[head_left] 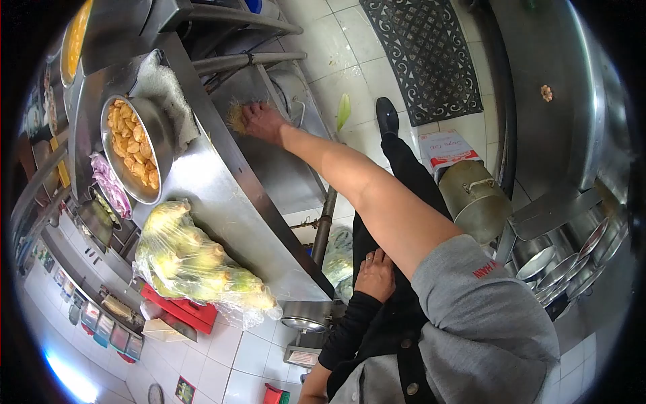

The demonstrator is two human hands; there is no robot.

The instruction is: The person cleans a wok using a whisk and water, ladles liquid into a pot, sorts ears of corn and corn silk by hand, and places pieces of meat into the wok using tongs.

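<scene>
My right hand [264, 124] reaches out at the end of a bare arm, over a metal surface set below the counter. Its fingers are closed on a straw-coloured, bristly scrubber [237, 119], partly hidden by the hand. My left hand [376, 275], with a ring and a black sleeve, rests on my dark-clad leg and holds nothing visible. Beside the reaching arm runs the steel counter [250, 256]. On it lie a clear plastic bag of corn-like green and yellow pieces [192, 252], a steel bowl of orange-brown chunks [161, 128] and a grey cloth [165, 101].
Metal pipes [249, 60] cross above the reaching hand. A black patterned mat [431, 60] covers part of the tiled floor, with a green leaf [344, 111] nearby. A large pot [474, 198], a red-and-white box [449, 148] and stacked pans [565, 262] stand at right.
</scene>
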